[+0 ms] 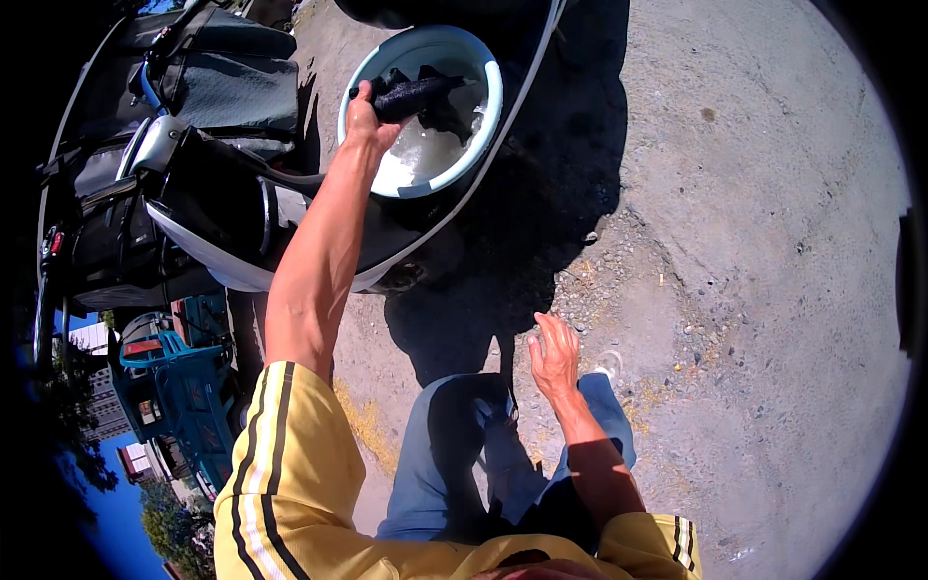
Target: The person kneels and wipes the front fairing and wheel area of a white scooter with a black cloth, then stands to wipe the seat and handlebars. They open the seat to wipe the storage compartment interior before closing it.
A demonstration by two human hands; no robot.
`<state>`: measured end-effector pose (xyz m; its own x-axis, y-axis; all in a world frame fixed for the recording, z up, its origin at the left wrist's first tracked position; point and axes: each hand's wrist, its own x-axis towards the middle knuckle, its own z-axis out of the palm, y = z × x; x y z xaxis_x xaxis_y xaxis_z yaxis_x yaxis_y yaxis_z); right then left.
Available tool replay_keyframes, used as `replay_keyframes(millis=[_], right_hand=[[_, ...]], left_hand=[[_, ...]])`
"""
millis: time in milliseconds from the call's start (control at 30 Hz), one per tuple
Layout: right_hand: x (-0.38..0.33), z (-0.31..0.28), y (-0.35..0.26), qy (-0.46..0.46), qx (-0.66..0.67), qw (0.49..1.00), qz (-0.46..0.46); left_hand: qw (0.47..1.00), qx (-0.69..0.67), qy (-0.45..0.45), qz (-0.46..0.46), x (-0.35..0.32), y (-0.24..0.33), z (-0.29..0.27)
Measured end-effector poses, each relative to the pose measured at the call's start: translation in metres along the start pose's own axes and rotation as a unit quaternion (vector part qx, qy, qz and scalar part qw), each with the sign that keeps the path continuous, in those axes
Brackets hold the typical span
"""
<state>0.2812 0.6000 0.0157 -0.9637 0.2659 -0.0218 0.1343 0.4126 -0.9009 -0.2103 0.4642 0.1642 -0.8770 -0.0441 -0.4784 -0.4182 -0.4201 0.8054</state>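
Note:
My left hand point(369, 121) reaches out to a round pale-blue basin point(493, 97). Its fingers are closed round a dark wet cloth point(416, 97), held at the basin's left side, over the water. Whitish, sunlit water point(425, 155) shows in the basin's lower part. Part of the cloth hangs toward the water; whether its end dips in, I cannot tell. My right hand point(555, 358) hangs in the air near my knee, holding nothing, its fingers stretched out and slightly apart.
A scooter with grey and black panels point(208, 208) stands to the left, close to the basin. Farther left is a teal three-wheeled vehicle point(184, 377). Gravelly ground point(754, 242) spreads to the right. My shoe point(609, 364) is beside my right hand.

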Motion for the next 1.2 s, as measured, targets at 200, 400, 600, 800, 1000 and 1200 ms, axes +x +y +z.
replay_keyframes(millis=[200,400,600,800,1000,1200], right_hand=[[-0.016,-0.103,-0.032,0.035,0.063,0.986,0.147],[0.131,-0.152,-0.126,0.092,0.189,0.974,0.089],[0.354,-0.185,-0.190,0.081,0.292,0.953,0.026],[0.566,-0.246,-0.254,0.069,0.414,0.907,-0.027],[0.714,-0.188,-0.213,0.139,-0.101,0.950,-0.260],[0.815,-0.208,-0.259,0.146,-0.266,0.920,-0.249]], left_hand=[[0.990,0.086,0.015,0.112,-0.043,0.035,0.056],[0.971,0.060,-0.091,0.212,-0.061,0.117,0.127],[0.942,0.055,-0.279,0.176,-0.099,0.167,0.267],[0.922,0.015,-0.340,0.187,-0.058,0.196,0.378],[0.891,0.319,-0.079,0.314,0.058,0.180,0.367],[0.728,0.587,0.013,0.353,0.095,0.144,0.281]])
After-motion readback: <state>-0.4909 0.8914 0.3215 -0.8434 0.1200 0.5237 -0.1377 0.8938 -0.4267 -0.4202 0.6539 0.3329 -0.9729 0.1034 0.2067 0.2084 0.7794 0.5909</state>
